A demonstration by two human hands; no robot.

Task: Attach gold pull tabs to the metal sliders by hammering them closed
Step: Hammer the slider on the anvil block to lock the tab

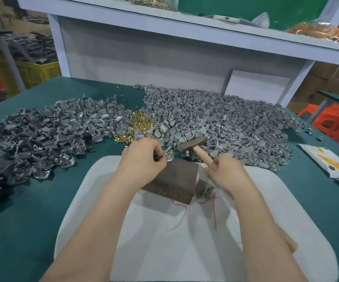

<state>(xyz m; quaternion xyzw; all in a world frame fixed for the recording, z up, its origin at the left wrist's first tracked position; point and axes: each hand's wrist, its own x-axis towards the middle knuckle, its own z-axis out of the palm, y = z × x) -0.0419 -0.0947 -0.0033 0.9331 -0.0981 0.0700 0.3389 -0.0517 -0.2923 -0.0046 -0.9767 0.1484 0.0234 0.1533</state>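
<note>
White pad point(185, 251) under one dark block point(174, 180). Left hand point(142, 159) pinching one slider point(167, 156) at block's far edge; right hand point(223, 169) clamped on one hammer point(193, 146), right of block. Behind block: one gold tab pile point(140, 123), two grey slider heaps point(36, 137). Green table point(22, 210), white shelf point(164, 19).

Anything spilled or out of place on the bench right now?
Nothing serious. A few gold tabs lie loose on the green mat beyond the gold pile, grey sliders lie on that pile, and two stray sliders sit apart at the far right.
</note>
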